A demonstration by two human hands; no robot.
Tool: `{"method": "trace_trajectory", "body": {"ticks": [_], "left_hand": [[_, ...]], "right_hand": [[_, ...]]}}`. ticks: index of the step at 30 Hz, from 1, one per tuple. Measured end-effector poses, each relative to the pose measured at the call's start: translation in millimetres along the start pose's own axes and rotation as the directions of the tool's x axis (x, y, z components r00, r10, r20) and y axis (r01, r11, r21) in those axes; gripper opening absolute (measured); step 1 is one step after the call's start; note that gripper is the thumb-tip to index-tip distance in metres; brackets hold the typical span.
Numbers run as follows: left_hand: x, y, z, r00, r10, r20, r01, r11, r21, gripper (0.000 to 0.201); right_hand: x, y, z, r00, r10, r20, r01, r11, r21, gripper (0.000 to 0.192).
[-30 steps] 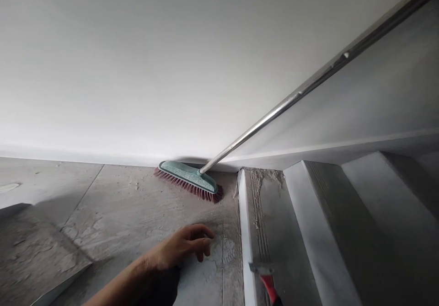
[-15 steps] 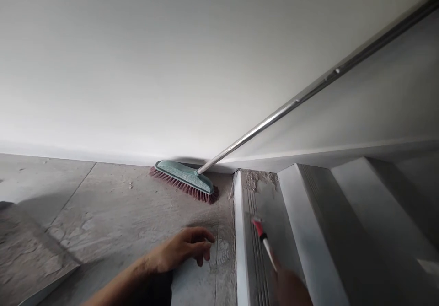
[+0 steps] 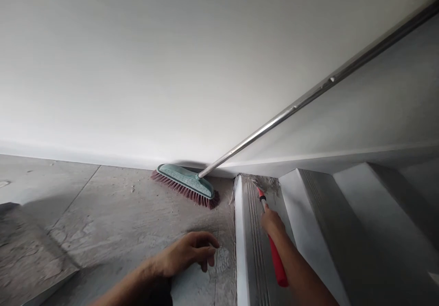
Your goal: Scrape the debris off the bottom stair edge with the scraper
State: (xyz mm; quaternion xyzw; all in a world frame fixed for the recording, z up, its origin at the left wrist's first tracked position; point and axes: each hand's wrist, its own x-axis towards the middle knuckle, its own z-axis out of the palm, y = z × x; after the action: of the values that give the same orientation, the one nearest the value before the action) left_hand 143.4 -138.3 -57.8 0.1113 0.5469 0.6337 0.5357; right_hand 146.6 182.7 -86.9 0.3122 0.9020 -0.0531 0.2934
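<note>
My right hand (image 3: 273,223) is closed around the shaft of a long scraper with a red grip (image 3: 278,262) and a red head. The scraper's blade (image 3: 259,186) touches the grey debris (image 3: 269,183) at the wall end of the top stair tread (image 3: 274,203). Over the tiled floor, left of the stair edge, hangs my left hand (image 3: 192,253), its fingers loosely bent and apart with nothing visible in them.
A broom (image 3: 187,178) with a green head and maroon bristles rests on the floor against the white wall (image 3: 137,68); its metal handle (image 3: 274,122) slants up right. More steps (image 3: 308,214) descend at right. A dustpan-like tray holding dust (image 3: 34,260) lies lower left.
My right hand has pushed the scraper forward along the tread, toward the wall, into the debris. The red grip now shows. My left hand has barely moved.
</note>
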Motion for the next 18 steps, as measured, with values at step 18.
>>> {"method": "trace_trajectory", "body": {"ticks": [18], "left_hand": [[-0.8, 1.0, -16.1, 0.998, 0.011, -0.06, -0.014, 0.998, -0.059, 0.049]], "right_hand": [[-16.4, 45.7, 10.6, 0.979, -0.177, 0.101, 0.186, 0.979, -0.082, 0.058]]}}
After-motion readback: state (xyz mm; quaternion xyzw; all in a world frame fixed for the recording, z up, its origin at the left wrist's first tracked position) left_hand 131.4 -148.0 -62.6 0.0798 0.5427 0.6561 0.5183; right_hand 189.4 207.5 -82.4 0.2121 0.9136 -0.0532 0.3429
